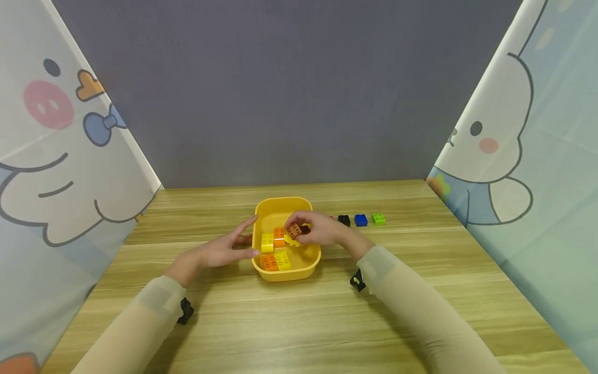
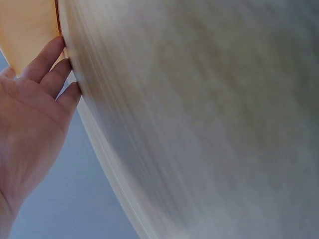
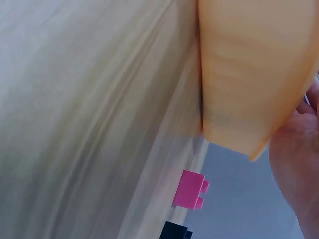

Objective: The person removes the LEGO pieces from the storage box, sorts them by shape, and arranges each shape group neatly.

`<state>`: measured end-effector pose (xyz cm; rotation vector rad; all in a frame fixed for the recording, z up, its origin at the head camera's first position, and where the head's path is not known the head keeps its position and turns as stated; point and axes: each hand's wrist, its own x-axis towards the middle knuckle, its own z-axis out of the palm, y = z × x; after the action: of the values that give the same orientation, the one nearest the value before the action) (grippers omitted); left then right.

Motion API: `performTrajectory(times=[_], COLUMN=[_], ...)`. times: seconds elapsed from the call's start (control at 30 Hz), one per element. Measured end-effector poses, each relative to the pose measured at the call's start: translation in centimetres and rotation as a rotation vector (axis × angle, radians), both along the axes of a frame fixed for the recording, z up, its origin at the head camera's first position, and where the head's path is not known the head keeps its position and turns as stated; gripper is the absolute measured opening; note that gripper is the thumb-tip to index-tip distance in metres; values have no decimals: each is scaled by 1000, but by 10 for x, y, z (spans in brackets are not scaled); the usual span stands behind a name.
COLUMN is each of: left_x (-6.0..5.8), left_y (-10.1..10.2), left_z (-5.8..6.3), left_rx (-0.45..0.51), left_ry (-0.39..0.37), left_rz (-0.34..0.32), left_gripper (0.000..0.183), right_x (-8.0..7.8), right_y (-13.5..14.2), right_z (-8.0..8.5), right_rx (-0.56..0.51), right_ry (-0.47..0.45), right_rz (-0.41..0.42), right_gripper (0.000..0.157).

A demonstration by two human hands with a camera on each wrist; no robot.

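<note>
A yellow plastic box (image 1: 285, 276) stands on the wooden table. My left hand (image 1: 224, 249) rests against its left side, fingers spread and fairly straight; the left wrist view shows fingertips (image 2: 57, 46) at the box wall. Reaching over the right rim, my right hand (image 1: 320, 228) has its fingers curled inside the box and pinches a brown toy brick (image 1: 294, 230), which sits tilted. A dark brick (image 1: 306, 229) lies partly hidden under that hand. Around them in the box are an orange brick (image 1: 279, 237), a yellow brick (image 1: 267, 243) and several more bricks.
Right of the box, a row of bricks runs along the table: a pink brick (image 3: 189, 189), a black brick (image 1: 344, 220), a blue brick (image 1: 361, 220) and a green brick (image 1: 379, 218). A grey panel (image 1: 294, 93) rises behind, with printed cloth (image 1: 495, 130) at the sides.
</note>
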<state>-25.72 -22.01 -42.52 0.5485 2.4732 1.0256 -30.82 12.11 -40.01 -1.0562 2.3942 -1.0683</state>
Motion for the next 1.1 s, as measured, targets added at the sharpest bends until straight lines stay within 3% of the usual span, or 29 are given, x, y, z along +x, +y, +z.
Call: performTrajectory(times=[0.27,0.5,0.63,0.9,1.1], left_x=[1,0,1,2,2], left_y=[-1,-2,-1,-1,-1], left_z=[0,1,1,1,2], left_rx=[-9,2,6,-3,4], left_ry=[3,6,0,1,-5], left_rz=[1,-2,0,9,10], left_gripper=[103,103,103,104,104], right_x=[1,-3,-3,-2,-10], right_y=[25,86,126,194,228], right_z=[19,28,32,29,14], right_rx=[-50,-91,-86,-11,22], right_ry=[55,186,189,181,157], right_rz=[-98,-199,-246,-383,-422], right_gripper=[42,43,42,43,45])
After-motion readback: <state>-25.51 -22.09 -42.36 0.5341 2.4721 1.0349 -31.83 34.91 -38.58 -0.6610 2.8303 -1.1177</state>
